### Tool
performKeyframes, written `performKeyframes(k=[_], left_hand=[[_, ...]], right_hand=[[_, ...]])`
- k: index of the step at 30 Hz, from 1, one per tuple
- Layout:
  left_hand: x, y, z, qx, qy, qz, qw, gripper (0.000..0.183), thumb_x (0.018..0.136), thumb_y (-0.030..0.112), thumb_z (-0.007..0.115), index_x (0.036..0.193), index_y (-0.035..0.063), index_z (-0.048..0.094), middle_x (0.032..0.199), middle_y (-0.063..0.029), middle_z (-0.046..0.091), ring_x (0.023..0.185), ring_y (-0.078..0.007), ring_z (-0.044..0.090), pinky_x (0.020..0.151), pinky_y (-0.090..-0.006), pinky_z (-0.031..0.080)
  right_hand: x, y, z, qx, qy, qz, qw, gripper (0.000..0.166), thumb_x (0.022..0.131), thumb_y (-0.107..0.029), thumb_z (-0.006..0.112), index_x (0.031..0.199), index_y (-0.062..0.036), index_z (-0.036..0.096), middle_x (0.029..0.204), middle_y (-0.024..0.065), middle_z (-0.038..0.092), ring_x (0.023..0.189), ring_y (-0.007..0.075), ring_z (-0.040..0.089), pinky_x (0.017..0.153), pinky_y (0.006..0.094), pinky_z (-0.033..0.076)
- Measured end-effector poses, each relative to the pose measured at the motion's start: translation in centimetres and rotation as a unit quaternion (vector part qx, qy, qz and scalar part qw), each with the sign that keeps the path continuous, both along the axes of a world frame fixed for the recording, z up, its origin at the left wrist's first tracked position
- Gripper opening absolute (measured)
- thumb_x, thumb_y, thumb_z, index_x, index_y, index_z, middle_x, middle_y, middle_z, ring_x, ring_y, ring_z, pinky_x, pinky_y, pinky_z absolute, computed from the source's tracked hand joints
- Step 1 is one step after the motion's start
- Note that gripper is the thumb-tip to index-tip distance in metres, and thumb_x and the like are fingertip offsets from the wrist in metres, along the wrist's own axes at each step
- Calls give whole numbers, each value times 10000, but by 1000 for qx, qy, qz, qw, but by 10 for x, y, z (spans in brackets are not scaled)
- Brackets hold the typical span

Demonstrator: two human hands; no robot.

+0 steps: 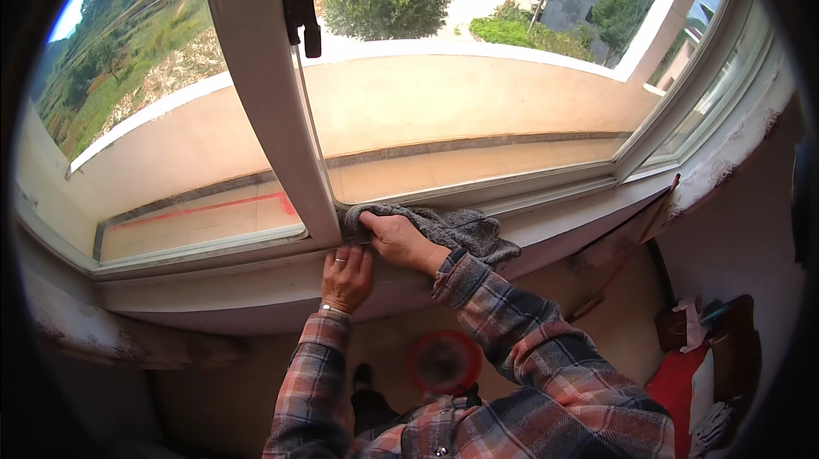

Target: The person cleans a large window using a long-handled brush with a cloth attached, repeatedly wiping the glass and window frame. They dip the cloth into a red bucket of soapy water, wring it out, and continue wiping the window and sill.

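Observation:
My right hand point(400, 240) grips a grey cloth point(457, 228) and presses it into the bottom corner of the window, against the upright sash frame point(269, 88). The rest of the cloth trails to the right over the window track point(550, 193). Just left of it, my left hand point(347, 276) rests with bent fingers on the edge of the white windowsill point(224, 289). Its fingertips touch the sill near the foot of the upright; whether they pinch anything is hidden. A ring and a metal wristband show on that hand.
A black window latch point(302, 14) sits high on the upright. On the floor below me stands a red basin point(446, 362). A thin stick point(640, 244) leans on the sill at the right. Patterned curtains point(723, 164) hang at the right, and a wooden chair point(736, 369) holds red fabric.

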State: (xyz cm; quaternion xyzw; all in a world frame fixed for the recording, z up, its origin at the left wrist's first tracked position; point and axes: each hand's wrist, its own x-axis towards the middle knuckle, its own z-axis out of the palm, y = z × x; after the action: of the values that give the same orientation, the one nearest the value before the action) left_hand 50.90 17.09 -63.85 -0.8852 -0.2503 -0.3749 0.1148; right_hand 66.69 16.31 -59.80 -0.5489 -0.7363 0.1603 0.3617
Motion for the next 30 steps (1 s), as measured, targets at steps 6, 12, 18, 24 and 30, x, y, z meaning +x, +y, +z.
performKeyframes(k=[6,12,18,24,30], left_hand=[[-2,1,-4,12,-12,3,1000,110,640,86,575,748,75,561,789,-74,477,771,-246,496,623,-370,397],[3,2,-13,11,1,-6,1000,134,646,75,560,779,65,561,808,-90,483,784,-264,496,637,-392,398],[0,-2,1,3,0,6,1000,158,672,46,530,827,54,559,850,-88,508,815,-273,503,720,-409,418],[7,-7,5,19,10,11,1000,131,685,44,528,816,53,539,866,-76,516,815,-257,509,713,-388,419],[5,-5,-2,-14,16,11,1000,206,666,0,524,865,42,556,893,-85,516,867,-286,502,778,-420,418]], right_hand=[[-10,-5,8,-25,-41,42,998,247,745,-62,503,988,-35,471,795,217,591,792,404,568,690,465,460],[-20,-1,22,-125,-186,-1,975,194,795,-162,477,939,-42,527,805,185,619,804,365,603,687,456,476],[11,-8,16,-74,-167,53,982,195,808,-218,503,938,-91,573,829,169,624,828,356,598,721,439,471],[113,-33,15,-83,-26,-53,995,217,810,-292,544,880,-102,622,850,157,627,820,349,591,714,422,468],[199,-67,9,-33,-108,-131,985,164,797,-257,572,814,-98,606,779,143,620,758,341,593,666,407,475]])
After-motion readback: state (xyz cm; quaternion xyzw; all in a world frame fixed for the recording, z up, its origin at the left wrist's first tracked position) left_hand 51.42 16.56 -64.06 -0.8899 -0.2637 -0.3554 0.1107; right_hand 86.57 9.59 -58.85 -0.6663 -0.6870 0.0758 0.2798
